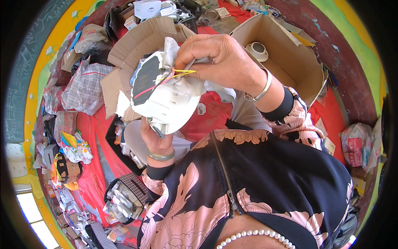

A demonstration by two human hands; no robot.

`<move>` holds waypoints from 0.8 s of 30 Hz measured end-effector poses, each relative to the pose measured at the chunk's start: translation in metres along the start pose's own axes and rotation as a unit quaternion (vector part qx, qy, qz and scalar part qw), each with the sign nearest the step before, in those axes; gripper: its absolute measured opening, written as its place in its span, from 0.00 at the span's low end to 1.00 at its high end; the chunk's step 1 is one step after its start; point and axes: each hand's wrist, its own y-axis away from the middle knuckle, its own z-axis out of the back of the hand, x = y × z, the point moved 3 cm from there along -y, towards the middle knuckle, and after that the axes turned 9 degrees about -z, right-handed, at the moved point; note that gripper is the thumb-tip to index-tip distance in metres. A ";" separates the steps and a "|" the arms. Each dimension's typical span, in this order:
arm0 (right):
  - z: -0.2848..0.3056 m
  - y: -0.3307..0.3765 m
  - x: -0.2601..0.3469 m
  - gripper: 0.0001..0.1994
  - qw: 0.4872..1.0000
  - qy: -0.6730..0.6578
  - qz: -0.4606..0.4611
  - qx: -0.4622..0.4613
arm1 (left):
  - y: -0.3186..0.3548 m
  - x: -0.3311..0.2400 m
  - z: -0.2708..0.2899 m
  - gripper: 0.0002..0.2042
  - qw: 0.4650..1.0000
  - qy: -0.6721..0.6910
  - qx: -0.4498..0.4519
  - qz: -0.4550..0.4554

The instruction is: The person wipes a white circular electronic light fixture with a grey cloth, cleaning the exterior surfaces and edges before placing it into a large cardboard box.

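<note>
My left hand [156, 139] is closed around the underside of a white round plastic housing [168, 112] and holds it up, tilted. A black flat block [148, 79] sits on the housing's back, with red, black and yellow wires [168, 79] coming off it. From above, my right hand [211, 58] pinches a greyish cloth [170, 52] against the housing, close to the wires. The right fingertips are partly hidden by the cloth and wires. Most of my left fingers are behind the housing.
Behind the housing stands an open cardboard box [141, 39]. Another carton [286, 62] at the right holds a white round piece [257, 51]. A black bag [124, 198] of wrapped items lies lower left, near a checked bag [88, 85]. Red sheeting [89, 166] covers the floor.
</note>
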 end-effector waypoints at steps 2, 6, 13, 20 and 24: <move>0.000 0.000 0.006 0.09 0.999 -0.006 0.028 0.014 | 0.001 0.002 0.001 0.21 1.000 -0.021 0.009 -0.020; 0.007 0.000 0.008 0.09 0.988 0.062 0.061 0.127 | 0.002 0.002 0.000 0.21 0.994 -0.091 -0.016 -0.058; 0.004 0.005 0.006 0.11 0.992 0.075 0.098 -0.017 | 0.006 -0.001 0.012 0.21 0.995 -0.094 0.015 -0.039; 0.060 0.000 -0.025 0.06 0.912 -0.310 -0.053 -0.265 | 0.009 0.005 0.020 0.22 0.986 -0.149 0.029 -0.071; 0.072 0.006 -0.023 0.05 0.820 -0.517 -0.066 -0.235 | 0.007 0.003 0.015 0.23 0.995 -0.080 0.012 -0.058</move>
